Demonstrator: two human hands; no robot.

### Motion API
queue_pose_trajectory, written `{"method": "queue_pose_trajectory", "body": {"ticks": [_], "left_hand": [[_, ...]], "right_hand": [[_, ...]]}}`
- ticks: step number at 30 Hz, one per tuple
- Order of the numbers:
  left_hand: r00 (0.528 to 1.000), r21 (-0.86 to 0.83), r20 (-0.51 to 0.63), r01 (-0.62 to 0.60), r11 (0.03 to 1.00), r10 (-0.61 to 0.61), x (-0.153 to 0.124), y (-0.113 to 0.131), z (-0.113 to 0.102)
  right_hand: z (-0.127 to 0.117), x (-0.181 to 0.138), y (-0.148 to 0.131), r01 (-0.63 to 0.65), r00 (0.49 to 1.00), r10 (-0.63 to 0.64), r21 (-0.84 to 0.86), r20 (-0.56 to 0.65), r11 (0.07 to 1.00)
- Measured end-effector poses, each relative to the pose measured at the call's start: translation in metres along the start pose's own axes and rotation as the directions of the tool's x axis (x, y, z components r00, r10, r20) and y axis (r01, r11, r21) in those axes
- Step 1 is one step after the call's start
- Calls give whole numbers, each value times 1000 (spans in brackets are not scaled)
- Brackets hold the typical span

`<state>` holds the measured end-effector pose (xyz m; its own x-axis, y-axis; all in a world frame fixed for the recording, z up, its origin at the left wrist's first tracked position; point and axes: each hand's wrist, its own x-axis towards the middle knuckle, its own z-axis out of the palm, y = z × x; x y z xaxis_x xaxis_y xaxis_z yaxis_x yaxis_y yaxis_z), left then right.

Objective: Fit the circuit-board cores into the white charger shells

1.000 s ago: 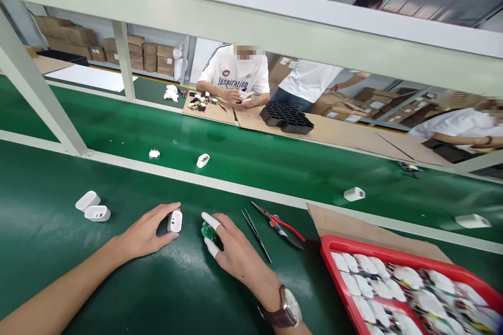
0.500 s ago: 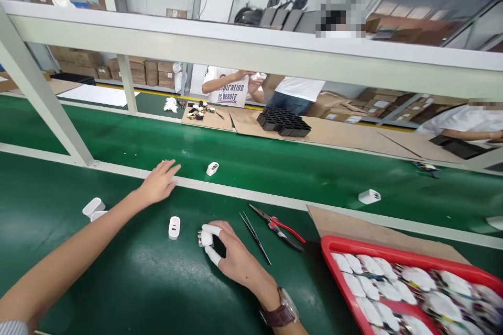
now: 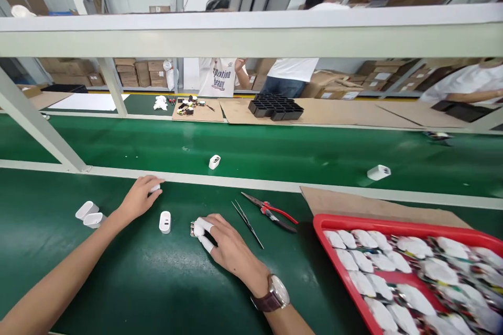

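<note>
My right hand (image 3: 231,246), with white finger cots on thumb and forefinger, pinches a small white-wrapped charger circuit module (image 3: 193,228); metal port ends show at its left. My left hand (image 3: 139,199) is at the rail, its fingers curled over a small white piece (image 3: 156,187) that is mostly hidden. Between the hands a white charger shell (image 3: 165,222) stands on the green bench, two port slots facing up. Two more white shells (image 3: 94,220) lie beside my left forearm. Right of my right hand lie tweezers (image 3: 248,225) and red-handled pliers (image 3: 269,210).
A red tray (image 3: 320,225) of several white-wrapped modules fills the lower right, beside a cardboard sheet (image 3: 373,207). Beyond the rail (image 3: 236,182), the green belt carries white chargers (image 3: 214,162). A shelf beam (image 3: 251,42) crosses above. People stand across the belt.
My left hand has drawn back from over the belt to the near side of the rail, its fingers closing on a white piece. My right hand keeps its pinch. The view has tilted and shifted.
</note>
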<state>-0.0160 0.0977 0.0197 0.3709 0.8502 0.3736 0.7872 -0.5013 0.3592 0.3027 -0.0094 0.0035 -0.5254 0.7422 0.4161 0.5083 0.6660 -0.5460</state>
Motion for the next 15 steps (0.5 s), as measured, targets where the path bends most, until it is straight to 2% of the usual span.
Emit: {"method": "queue_pose_trajectory", "body": {"ticks": [2,4,7,9,11,15], "left_hand": [[1000,2,-23,6,1000,-6,-25,5,-12],[1000,-69,-24,5,998,-6,-43,13,-17],[992,-268,126,36,963,-3,-61,32,-10],[972,-344,233,100,934,-18,-68,44,1],[963,-380,268,136,915,-32,-72,51,11],[983,-415,182,58,908,20,-80,52,18]], "right_hand": [[2,0,-1,-16,999,15,-9,-47,1000],[3,2,-1,-29,992,28,-3,-124,1000],[0,12,-7,-20,980,30,53,-198,998],[-4,22,-16,5,984,12,91,-180,996],[-5,32,-26,38,991,-24,111,-129,993],[7,41,-40,87,993,-81,76,-87,993]]}}
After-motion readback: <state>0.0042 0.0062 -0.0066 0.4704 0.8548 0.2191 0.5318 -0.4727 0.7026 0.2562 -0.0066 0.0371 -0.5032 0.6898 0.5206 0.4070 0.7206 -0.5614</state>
